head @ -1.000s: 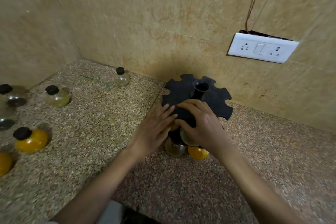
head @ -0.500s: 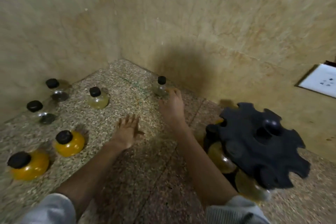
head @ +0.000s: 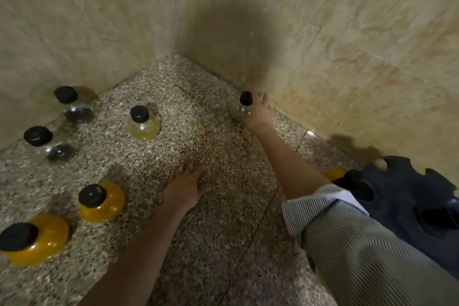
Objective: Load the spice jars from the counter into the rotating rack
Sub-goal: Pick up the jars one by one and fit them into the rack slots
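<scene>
Where the fingers point(head: 259, 103) of the right hand point(head: 255, 113) curl round the far jar point(head: 242, 109), they appear to be closed on its clear rounded body from the right side, though how firm the hold is I cannot tell. That jar stands upright on the table point(head: 223, 206), black cap up, its long axis vertical, close against the wall point(head: 335, 57) near the corner. From there the rotating rack point(head: 409, 194) lies back toward the person and to the right, beside the striped sleeve point(head: 347, 243), so the coming move looks like a lift and a draw homeward along the right forearm. The left hand point(head: 185, 186) rests flat on the table, fingers together and holding nothing, nearer to the five jars still waiting at the left: two orange point(head: 101, 202), one pale yellow point(head: 143, 123), two clear point(head: 74, 105).
</scene>
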